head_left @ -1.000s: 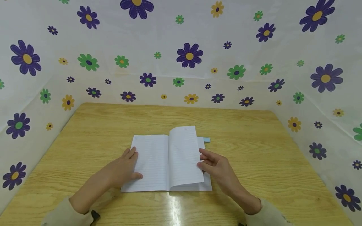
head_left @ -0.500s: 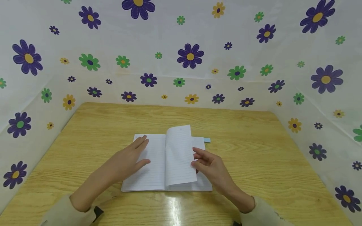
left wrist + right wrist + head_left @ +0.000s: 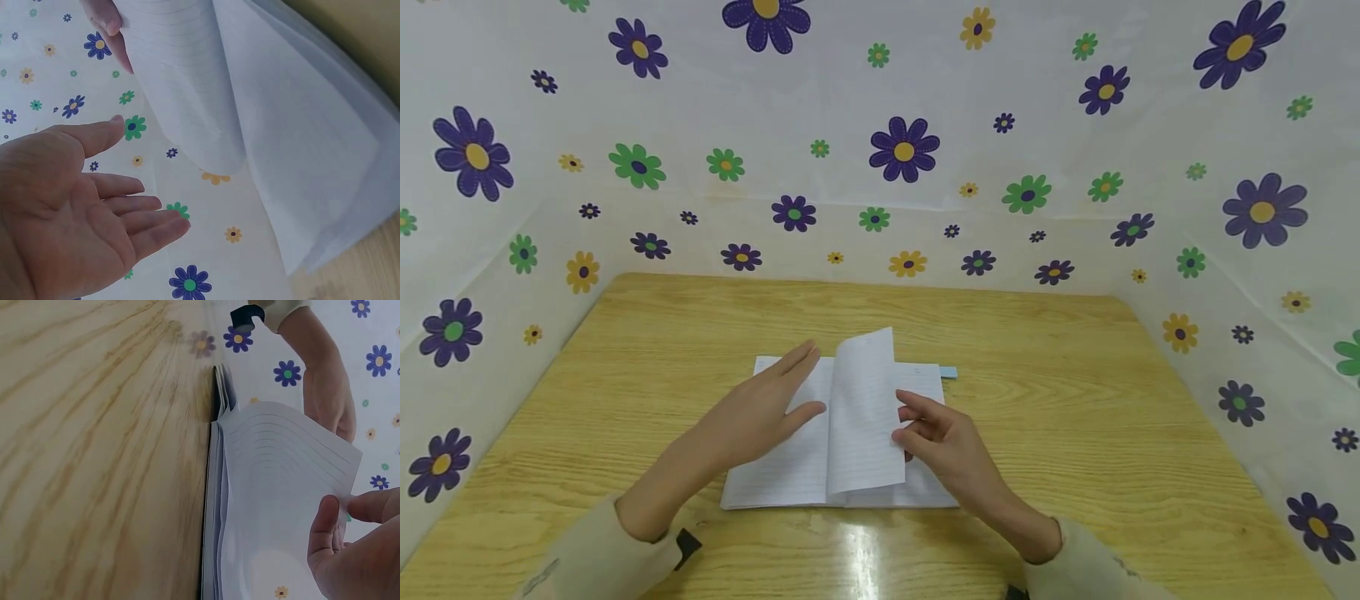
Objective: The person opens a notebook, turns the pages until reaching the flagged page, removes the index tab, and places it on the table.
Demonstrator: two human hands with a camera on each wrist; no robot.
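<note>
An open lined notebook (image 3: 767, 475) lies on the wooden table. One of its pages (image 3: 861, 425) stands lifted and curved near the spine, and my right hand (image 3: 951, 450) pinches that page's outer edge between thumb and fingers. In the right wrist view the thumb (image 3: 325, 525) shows against the page. Over the left half of the notebook hovers my left hand (image 3: 760, 412), fingers straight and thumb apart. Its palm (image 3: 69, 231) faces the notebook's pages in the left wrist view, holding nothing. A light blue tab (image 3: 949, 372) sticks out beyond the notebook's right edge.
The wooden table (image 3: 1075, 375) stretches around the notebook on all sides. A white cloth (image 3: 820, 100) printed with purple, green and yellow flowers hangs behind the table and along both its sides.
My right hand has moved left with the page, which now stands nearer the spine. My left hand has risen from the left page's edge and moved right and farther forward.
</note>
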